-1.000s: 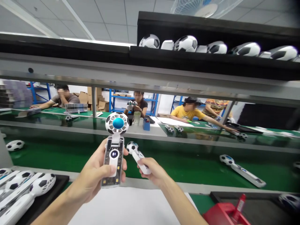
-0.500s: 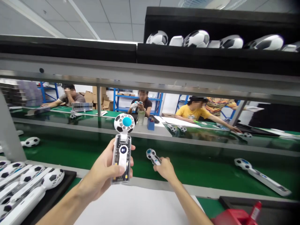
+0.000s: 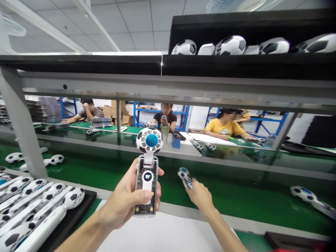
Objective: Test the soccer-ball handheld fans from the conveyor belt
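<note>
My left hand (image 3: 131,196) holds a handheld fan (image 3: 147,175) upright, its clear body in my palm and my thumb on the white strip below a small lit round display. The fan's soccer-ball head with a blue centre is at the top. Farther right, my right hand (image 3: 201,196) is closed on the handle of a second soccer-ball fan (image 3: 183,173) above the green belt (image 3: 231,192). That fan's head points up and left, and a small display shows by my fingers. Below both hands lies a white sheet (image 3: 162,232).
A black tray (image 3: 88,206) of soccer-ball fans is at the left. Another fan (image 3: 303,193) rests on the belt at right. Overhead runs a shelf (image 3: 105,64) with more fans; a post (image 3: 25,122) stands left. People sit across the belt.
The view has shifted left, so most things appear farther right. The display on the left-hand fan reads differently. My right hand still holds its fan, now with the handle more hidden.
</note>
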Demonstrator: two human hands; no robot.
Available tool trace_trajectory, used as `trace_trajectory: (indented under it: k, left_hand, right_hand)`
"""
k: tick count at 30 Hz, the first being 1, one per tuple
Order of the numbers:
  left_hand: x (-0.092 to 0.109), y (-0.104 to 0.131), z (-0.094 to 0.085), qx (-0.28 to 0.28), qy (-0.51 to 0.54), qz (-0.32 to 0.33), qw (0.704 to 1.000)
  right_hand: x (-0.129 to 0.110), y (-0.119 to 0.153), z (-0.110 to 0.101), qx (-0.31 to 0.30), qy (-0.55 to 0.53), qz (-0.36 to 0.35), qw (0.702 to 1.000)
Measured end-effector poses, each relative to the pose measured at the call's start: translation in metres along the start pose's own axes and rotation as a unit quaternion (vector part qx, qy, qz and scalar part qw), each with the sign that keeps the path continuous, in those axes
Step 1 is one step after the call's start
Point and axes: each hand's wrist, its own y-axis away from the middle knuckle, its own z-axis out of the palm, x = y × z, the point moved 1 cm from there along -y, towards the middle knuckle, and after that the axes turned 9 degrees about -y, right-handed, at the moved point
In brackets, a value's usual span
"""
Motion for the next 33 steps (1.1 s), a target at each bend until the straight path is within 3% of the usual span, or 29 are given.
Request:
trace_trajectory:
  k: [5, 10, 19, 24, 28, 33]
  left_hand:
    - [-0.001, 0.000, 0.002, -0.010, 0.014, 0.008, 1.000]
    - [-0.003, -0.001, 0.004, -0.009, 0.028, 0.014, 0.999]
    - [-0.002, -0.001, 0.006, -0.020, 0.042, 0.002, 0.999]
    - [-0.008, -0.002, 0.008, -0.012, 0.085, -0.008, 0.996]
    - [-0.017, -0.007, 0.007, 0.020, 0.133, 0.021, 0.991]
    - [-0.021, -0.009, 0.005, -0.003, 0.162, 0.044, 0.986]
  right_hand:
    - [0.002, -0.002, -0.007, 0.004, -0.003, 0.012, 1.000]
    - [-0.012, 0.003, -0.039, 0.041, -0.083, -0.025, 0.995]
    - [-0.050, 0.054, -0.083, 0.062, -0.294, -0.141, 0.943]
    - [-0.057, 0.073, -0.093, 0.066, -0.347, -0.167, 0.920]
    - [-0.059, 0.077, -0.095, 0.060, -0.357, -0.164, 0.918]
    - [-0.063, 0.079, -0.096, 0.061, -0.357, -0.176, 0.915]
